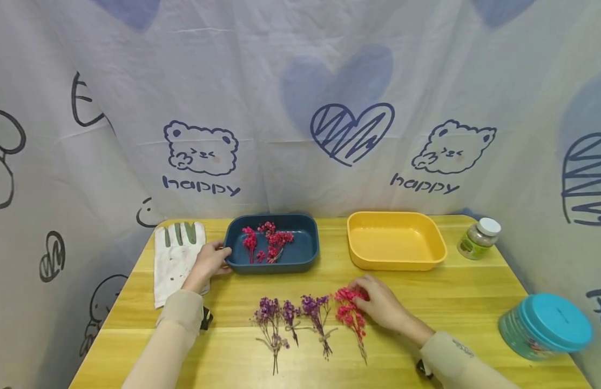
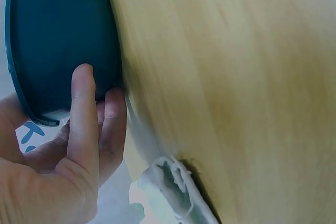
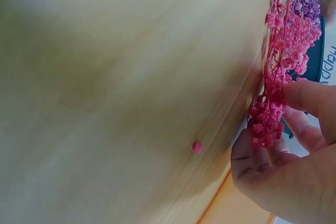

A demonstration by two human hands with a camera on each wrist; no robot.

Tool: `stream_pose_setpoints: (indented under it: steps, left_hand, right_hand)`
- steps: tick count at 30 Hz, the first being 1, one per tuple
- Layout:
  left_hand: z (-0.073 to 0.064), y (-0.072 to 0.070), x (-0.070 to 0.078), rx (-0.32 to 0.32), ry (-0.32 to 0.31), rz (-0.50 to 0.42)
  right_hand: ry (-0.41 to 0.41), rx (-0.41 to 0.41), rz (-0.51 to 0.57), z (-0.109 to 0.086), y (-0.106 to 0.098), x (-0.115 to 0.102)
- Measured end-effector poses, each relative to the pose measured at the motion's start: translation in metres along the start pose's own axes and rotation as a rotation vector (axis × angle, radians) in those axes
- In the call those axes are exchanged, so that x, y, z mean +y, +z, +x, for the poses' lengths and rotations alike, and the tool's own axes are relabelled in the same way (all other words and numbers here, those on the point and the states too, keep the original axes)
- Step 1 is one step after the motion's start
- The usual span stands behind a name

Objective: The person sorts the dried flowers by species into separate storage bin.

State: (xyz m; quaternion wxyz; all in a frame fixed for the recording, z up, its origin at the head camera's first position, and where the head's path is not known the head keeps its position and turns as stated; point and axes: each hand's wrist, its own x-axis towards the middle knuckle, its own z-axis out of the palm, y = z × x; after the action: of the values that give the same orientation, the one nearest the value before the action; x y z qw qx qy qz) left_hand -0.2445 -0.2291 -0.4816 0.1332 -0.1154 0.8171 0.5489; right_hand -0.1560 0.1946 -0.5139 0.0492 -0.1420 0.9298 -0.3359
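My left hand (image 1: 214, 260) holds the left end of a dark blue tray (image 1: 271, 268), its fingers (image 2: 84, 108) against the outer wall in the left wrist view. Inside the tray lie several pink dried flower sprigs (image 1: 281, 237). With my right hand (image 1: 380, 305) I grip the flower heads of a pink dried flower bunch (image 1: 350, 313), whose stems point toward me on the table. In the right wrist view, thumb and fingers close around the pink blossoms (image 3: 268, 124). Left of that bunch lie purple dried flower bunches (image 1: 316, 310), tied with twine.
A yellow tray (image 1: 397, 265) stands at the back right, beside a white-lidded jar (image 1: 479, 239). Farther right is a clear tub with a blue lid (image 1: 558, 321). White gloves (image 1: 176, 265) lie at the left. A patterned curtain (image 1: 281, 108) hangs behind the table.
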Motion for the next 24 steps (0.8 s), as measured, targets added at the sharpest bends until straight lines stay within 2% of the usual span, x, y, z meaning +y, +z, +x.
stream_pose_setpoints:
  steps: [8,16,21,24]
  left_hand:
    - [-0.001,0.001,0.001,0.007,-0.001,-0.006]
    - [0.0,0.001,-0.002,0.01,0.011,-0.02]
    - [0.001,0.0,-0.003,0.008,0.019,-0.023]
    - [0.001,0.001,-0.003,0.007,0.015,-0.021]
  right_hand:
    - [-0.06,-0.007,0.025,-0.001,-0.009,0.004]
    - [-0.143,-0.048,0.111,0.002,-0.028,0.005]
    - [-0.197,-0.015,0.153,0.008,-0.04,0.001]
    - [-0.188,-0.007,0.165,0.012,-0.046,-0.003]
